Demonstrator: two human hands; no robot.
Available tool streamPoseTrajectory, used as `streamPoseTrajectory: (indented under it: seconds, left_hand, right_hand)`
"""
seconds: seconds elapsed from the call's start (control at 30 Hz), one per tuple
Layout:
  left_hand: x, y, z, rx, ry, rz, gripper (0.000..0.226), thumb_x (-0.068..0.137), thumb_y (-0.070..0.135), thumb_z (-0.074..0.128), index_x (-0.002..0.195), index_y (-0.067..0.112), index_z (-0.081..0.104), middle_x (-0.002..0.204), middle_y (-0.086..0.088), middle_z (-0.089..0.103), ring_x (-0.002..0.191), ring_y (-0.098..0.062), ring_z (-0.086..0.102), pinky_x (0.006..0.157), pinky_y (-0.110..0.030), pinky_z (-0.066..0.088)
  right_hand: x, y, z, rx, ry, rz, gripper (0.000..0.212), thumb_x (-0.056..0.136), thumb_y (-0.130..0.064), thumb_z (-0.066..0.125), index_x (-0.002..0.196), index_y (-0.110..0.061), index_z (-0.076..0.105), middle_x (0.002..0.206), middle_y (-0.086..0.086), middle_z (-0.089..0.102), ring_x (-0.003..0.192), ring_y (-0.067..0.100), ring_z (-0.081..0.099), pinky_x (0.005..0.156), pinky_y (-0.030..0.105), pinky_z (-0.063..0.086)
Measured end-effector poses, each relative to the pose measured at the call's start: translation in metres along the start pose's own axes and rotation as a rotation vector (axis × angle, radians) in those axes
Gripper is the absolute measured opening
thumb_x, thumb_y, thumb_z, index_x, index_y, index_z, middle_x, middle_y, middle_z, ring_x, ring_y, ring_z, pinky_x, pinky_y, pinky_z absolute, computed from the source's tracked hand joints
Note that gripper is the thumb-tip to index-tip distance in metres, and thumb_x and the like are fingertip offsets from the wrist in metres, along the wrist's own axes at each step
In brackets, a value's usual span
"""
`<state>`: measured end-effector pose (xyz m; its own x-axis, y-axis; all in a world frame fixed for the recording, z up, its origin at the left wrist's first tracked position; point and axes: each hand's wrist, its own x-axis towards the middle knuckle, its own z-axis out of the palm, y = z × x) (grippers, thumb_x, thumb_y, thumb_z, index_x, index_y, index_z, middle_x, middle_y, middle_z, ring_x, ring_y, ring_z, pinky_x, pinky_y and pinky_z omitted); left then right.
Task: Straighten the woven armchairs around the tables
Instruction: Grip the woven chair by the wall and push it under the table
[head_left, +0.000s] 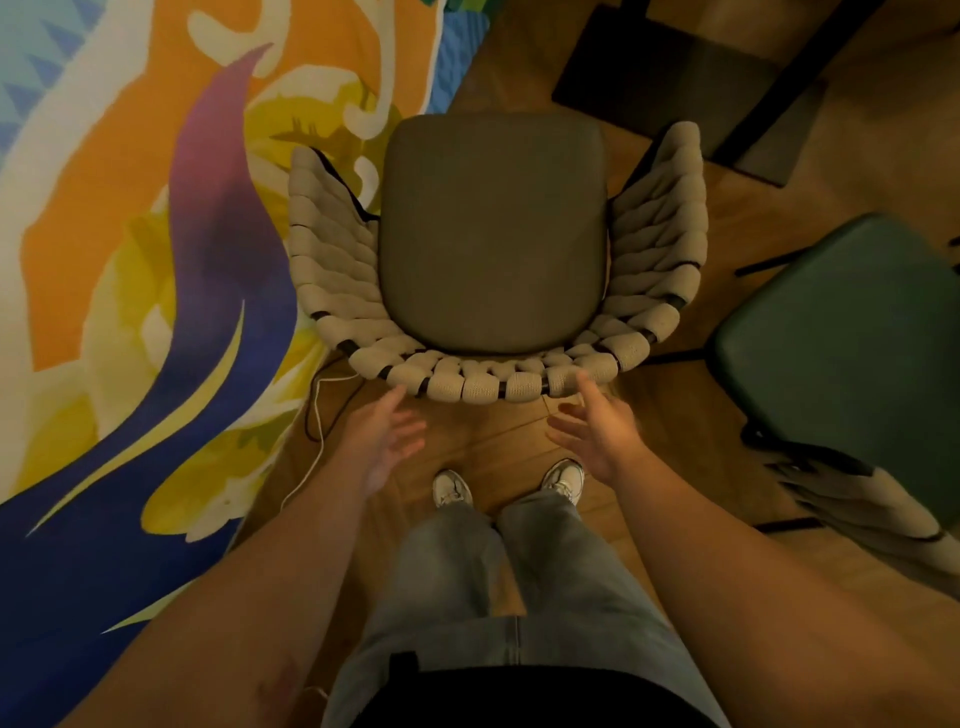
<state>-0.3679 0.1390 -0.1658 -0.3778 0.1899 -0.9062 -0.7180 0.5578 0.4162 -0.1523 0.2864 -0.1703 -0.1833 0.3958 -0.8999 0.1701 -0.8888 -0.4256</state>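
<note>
Both left hand (387, 441), right hand (597, 434) fingers (589, 388) near woven armchair (493, 234).

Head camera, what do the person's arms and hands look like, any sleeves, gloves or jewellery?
Both forearms are bare to the frame edge, no sleeves showing. The left hand and right hand wear no gloves; no watch, bracelet or rings show. Also worn: faded blue jeans, white trainers.

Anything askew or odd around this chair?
A white cable and a black cable trail loose on the floor under the woven armchair's back rim. The green-cushioned armchair at right sits angled to it.
</note>
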Motion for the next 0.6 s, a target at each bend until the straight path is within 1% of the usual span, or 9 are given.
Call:
streamPoseTrajectory:
  seconds: [0.1,0.17,0.23,0.27,0.33,0.4,0.47,0.53,0.6]
  left_hand:
    - [0.018,0.013,0.011,-0.214,0.002,-0.012,0.048,0.095,0.031,0.062,0.139,0.019,0.047,0.128,-0.011,0.056,0.108,-0.027,0.062,0.095,-0.048,0.052]
    - [0.031,0.019,0.017,-0.299,-0.004,-0.029,0.039,0.094,0.028,0.065,0.130,0.020,0.052,0.127,-0.011,0.058,0.105,-0.029,0.063,0.099,-0.052,0.050]
    - [0.044,0.022,0.019,-0.363,-0.024,-0.063,0.044,0.092,0.025,0.068,0.132,0.018,0.052,0.129,-0.012,0.059,0.108,-0.033,0.063,0.101,-0.057,0.049]
    - [0.049,0.024,0.020,-0.387,-0.028,-0.083,0.049,0.091,0.024,0.069,0.135,0.018,0.050,0.130,-0.014,0.058,0.112,-0.035,0.062,0.100,-0.059,0.048]
    - [0.059,0.028,0.021,-0.413,-0.017,-0.116,0.054,0.089,0.021,0.071,0.138,0.016,0.048,0.128,-0.017,0.058,0.116,-0.039,0.059,0.099,-0.062,0.048]
    - [0.064,0.033,0.023,-0.407,0.015,-0.130,0.055,0.088,0.013,0.071,0.138,0.015,0.048,0.128,-0.018,0.058,0.120,-0.040,0.057,0.098,-0.063,0.048]
    - [0.068,0.033,0.024,-0.388,0.048,-0.134,0.059,0.088,0.006,0.069,0.141,0.016,0.045,0.134,-0.018,0.056,0.124,-0.040,0.055,0.099,-0.063,0.047]
    - [0.072,0.034,0.023,-0.380,0.074,-0.132,0.065,0.086,0.001,0.069,0.142,0.019,0.044,0.135,-0.017,0.057,0.121,-0.039,0.056,0.094,-0.063,0.051]
    - [0.077,0.033,0.023,-0.375,0.109,-0.124,0.070,0.082,-0.002,0.071,0.142,0.022,0.044,0.133,-0.016,0.059,0.111,-0.036,0.061,0.076,-0.057,0.059]
  right_hand:
    - [0.016,-0.012,0.013,0.232,0.018,0.009,0.035,0.095,-0.038,0.063,0.120,-0.017,0.050,0.124,0.013,0.060,0.114,0.037,0.063,0.096,0.056,0.054]
    - [0.025,-0.018,0.022,0.318,0.070,0.023,0.024,0.094,-0.032,0.066,0.107,-0.017,0.053,0.114,0.011,0.061,0.113,0.036,0.064,0.095,0.059,0.053]
    - [0.034,-0.022,0.030,0.371,0.137,0.049,0.022,0.093,-0.029,0.069,0.101,-0.018,0.051,0.101,0.009,0.060,0.109,0.036,0.064,0.094,0.061,0.053]
    - [0.038,-0.023,0.034,0.395,0.174,0.058,0.026,0.092,-0.028,0.070,0.104,-0.018,0.050,0.095,0.008,0.059,0.106,0.036,0.064,0.094,0.061,0.053]
    - [0.043,-0.025,0.041,0.436,0.243,0.058,0.034,0.092,-0.023,0.070,0.119,-0.017,0.049,0.089,0.008,0.057,0.105,0.035,0.065,0.095,0.059,0.052]
    - [0.044,-0.027,0.048,0.464,0.308,0.047,0.041,0.096,-0.017,0.065,0.133,-0.013,0.047,0.086,0.007,0.056,0.094,0.032,0.065,0.096,0.055,0.053]
    - [0.044,-0.027,0.052,0.446,0.340,0.037,0.036,0.097,-0.014,0.061,0.131,-0.012,0.049,0.089,0.007,0.058,0.088,0.030,0.063,0.090,0.050,0.055]
    - [0.046,-0.025,0.051,0.440,0.363,0.030,0.020,0.096,-0.010,0.061,0.113,-0.016,0.050,0.089,0.006,0.058,0.086,0.029,0.064,0.080,0.048,0.055]
    - [0.048,-0.024,0.048,0.440,0.383,0.030,0.022,0.094,-0.008,0.063,0.106,-0.017,0.047,0.087,0.006,0.058,0.078,0.026,0.063,0.069,0.046,0.054]
